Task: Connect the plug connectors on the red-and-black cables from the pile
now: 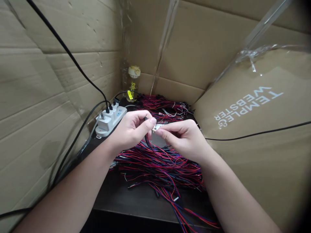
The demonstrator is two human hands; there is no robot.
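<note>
My left hand is closed in a pinch on a wire harness, whose dark and red strands hang below the fingers. Meeting it from the right, my right hand pinches a small pale connector between thumb and forefinger. The fingertips of both hands nearly touch, so most of the connector is hidden. A big pile of red, blue and black wires lies on the dark table under my hands. Behind them is a second bundle of wires.
A white power strip with black plugs stands at left. A clear bottle with a cream lid stands in the back corner. Cardboard walls enclose the table. A black cable crosses the right wall.
</note>
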